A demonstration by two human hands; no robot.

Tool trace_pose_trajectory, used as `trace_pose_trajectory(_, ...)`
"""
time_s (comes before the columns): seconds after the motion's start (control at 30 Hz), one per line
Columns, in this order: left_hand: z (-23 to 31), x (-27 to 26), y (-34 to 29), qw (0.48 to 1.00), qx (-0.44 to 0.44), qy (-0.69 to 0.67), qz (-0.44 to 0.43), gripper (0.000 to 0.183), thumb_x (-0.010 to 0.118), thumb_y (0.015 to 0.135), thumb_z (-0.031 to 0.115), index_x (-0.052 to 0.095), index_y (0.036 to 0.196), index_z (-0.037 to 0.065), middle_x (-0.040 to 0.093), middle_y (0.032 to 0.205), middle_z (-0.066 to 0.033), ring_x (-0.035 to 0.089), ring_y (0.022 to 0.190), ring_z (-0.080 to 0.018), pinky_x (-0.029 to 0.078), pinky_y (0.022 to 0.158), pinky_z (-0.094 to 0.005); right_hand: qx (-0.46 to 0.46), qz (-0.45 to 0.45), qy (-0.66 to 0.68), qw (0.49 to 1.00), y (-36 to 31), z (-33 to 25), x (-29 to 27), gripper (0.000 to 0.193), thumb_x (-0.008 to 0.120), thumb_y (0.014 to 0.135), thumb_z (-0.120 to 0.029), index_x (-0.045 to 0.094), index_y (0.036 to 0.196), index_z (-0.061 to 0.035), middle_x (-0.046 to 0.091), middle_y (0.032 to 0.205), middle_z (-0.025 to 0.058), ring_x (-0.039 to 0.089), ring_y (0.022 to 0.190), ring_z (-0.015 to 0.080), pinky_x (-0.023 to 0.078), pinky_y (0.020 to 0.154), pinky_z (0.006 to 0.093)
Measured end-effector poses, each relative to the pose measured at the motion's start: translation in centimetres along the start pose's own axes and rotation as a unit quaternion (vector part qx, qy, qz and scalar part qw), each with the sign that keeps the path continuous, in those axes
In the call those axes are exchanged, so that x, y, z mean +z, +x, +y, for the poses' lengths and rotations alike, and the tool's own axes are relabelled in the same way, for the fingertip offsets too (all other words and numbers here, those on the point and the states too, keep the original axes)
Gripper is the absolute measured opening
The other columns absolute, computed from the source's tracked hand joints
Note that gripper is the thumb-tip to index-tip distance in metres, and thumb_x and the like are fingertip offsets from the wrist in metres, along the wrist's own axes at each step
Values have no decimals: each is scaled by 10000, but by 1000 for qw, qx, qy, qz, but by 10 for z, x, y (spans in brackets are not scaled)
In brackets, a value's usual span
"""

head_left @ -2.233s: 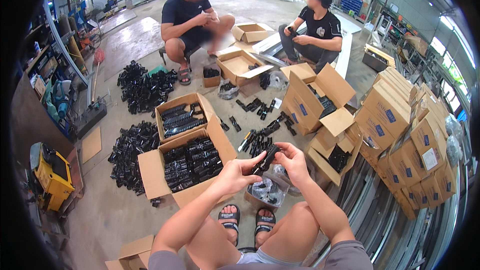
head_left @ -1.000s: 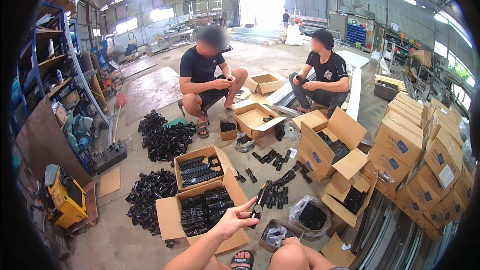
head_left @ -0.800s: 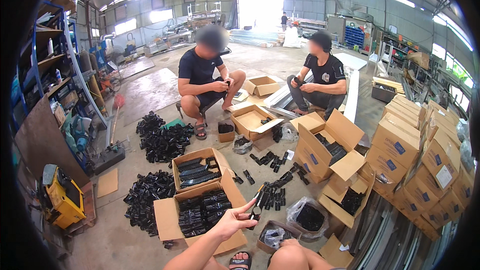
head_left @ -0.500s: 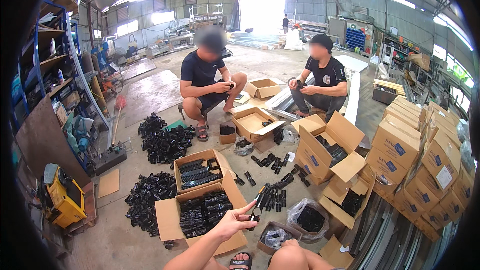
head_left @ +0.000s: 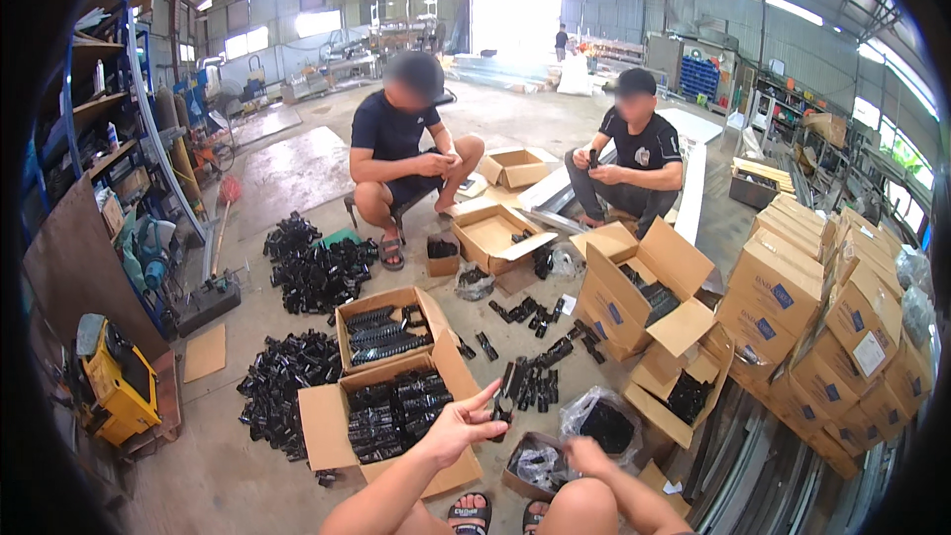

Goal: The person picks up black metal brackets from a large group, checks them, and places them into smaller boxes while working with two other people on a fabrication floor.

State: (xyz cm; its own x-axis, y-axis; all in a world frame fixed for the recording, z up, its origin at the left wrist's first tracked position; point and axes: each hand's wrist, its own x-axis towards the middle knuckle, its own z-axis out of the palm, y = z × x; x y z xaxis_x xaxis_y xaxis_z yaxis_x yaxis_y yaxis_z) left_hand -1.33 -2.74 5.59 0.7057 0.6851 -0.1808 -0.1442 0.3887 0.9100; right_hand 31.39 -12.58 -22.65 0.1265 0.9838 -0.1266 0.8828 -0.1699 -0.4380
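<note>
On my feed, the left hand (head_left: 461, 433) pinches a black part (head_left: 501, 418) between thumb and fingers, holding it up just right of the open carton (head_left: 325, 424), which is packed with similar parts. The right hand (head_left: 586, 458) is at the right edge of the small box (head_left: 525, 487), near the bag (head_left: 573, 418) of black pieces; it's blurred, and I can't tell whether its fingers grip anything. Clear film (head_left: 540, 463) lies in that box. Beyond, loose parts (head_left: 536, 388) lie on the floor (head_left: 466, 302) before two co-workers (head_left: 396, 134).

Black part (head_left: 501, 419), brown cardboard boxes (head_left: 768, 289), yellow machine (head_left: 115, 394)
</note>
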Motion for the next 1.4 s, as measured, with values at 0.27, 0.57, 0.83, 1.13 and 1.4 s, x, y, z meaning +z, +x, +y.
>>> trace_pose_trajectory(0.27,-1,4,8,992,53,-111,3,891,702,857,-69,264,1593,178,682,1235,-142,682,1054,-211,526,981,-367,-98,144,473,864,-13,-218,-229,163,646,941,-22,679,1093,30,711,878,48,637,781,86,524,707,250)
trace_pose_trajectory(0.57,2,20,1,993,69,-96,-20,857,711,860,-66,311,1576,185,682,1226,-139,672,1081,-191,520,1013,-374,-98,276,458,840,-22,-270,-226,168,749,877,-34,711,1018,50,749,887,95,695,801,102,552,728,246)
trace_pose_trajectory(0.83,-3,22,4,994,72,-84,-11,845,694,866,-77,309,1576,173,686,1224,-148,672,1081,-187,523,997,-365,-92,250,495,827,-14,-259,-218,147,740,880,-18,726,1013,43,751,904,75,682,795,87,546,713,236)
trace_pose_trajectory(1.13,-3,26,7,996,72,-59,1,838,694,866,-75,314,1574,162,702,1189,-143,680,1052,-175,525,974,-341,-90,260,473,837,-17,-254,-217,156,742,880,-22,733,1023,41,754,909,75,681,798,83,546,714,239)
trace_pose_trajectory(1.4,-3,28,6,996,75,-44,4,835,704,866,-61,315,1574,150,706,1183,-137,680,1039,-163,524,953,-319,-84,258,478,836,-19,-250,-216,166,745,875,-22,733,1029,40,758,914,83,681,792,82,545,707,238)
